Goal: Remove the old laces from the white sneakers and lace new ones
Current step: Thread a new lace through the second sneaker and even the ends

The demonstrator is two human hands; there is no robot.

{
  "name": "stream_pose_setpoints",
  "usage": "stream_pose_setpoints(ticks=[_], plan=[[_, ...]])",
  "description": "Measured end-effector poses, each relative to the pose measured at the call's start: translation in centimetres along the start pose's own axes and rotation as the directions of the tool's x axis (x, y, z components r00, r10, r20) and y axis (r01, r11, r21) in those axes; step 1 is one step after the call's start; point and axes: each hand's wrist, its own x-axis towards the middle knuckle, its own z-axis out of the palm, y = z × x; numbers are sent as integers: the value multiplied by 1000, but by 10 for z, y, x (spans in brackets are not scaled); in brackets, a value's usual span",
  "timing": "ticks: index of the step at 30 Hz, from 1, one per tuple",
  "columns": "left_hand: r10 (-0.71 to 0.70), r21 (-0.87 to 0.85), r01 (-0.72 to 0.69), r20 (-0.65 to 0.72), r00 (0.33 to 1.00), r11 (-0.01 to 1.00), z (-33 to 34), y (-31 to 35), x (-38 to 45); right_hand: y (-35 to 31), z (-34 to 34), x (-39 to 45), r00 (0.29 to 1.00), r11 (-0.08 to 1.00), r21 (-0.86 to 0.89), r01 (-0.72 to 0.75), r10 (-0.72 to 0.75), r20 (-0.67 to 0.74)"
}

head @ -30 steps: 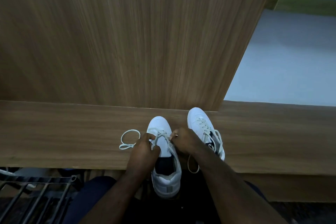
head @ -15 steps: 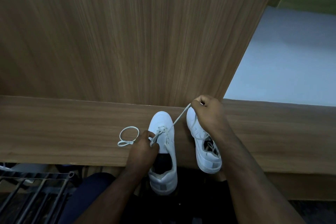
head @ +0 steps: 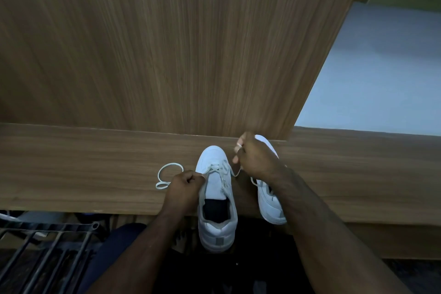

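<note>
My left hand pinches one lace end to steady the near sneaker at the wooden ledge's front edge, heel overhanging, while my right hand apparently grips the other end, drawing slack.

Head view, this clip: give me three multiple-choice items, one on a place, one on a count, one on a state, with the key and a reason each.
1. Where does the loose lace lie?
A. On the wooden ledge, left of the near sneaker
B. Inside a sneaker
C. On the metal rack

2. How many white sneakers show?
A. One
B. Two
C. Three

3. What is the right hand doing?
A. Resting flat on the ledge
B. Pinching a lace end
C. Gripping a sneaker's heel

Key: 1 A, it curls on the ledge beside the left hand. 2 B, the near sneaker and the far sneaker. 3 B, lace runs from its fingers to the near sneaker.
</note>
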Motion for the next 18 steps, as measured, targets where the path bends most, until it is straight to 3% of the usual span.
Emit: stream_pose_setpoints(ticks=[5, 8, 18], plan=[[-167, -232, 181, 76, 983, 956, -1, -1, 2, -4, 36, 0, 997, 997, -69, 39, -34, 72], [-203, -280, 229, 119, 972, 932, -3, 3, -2, -5, 56, -4, 985, 995, -42, 90, -82, 152], [-197, -329, 238, 153, 968, 914, -6, 4, -5, -4, 79, -15, 996, 997, 22, 72, -71, -51]])
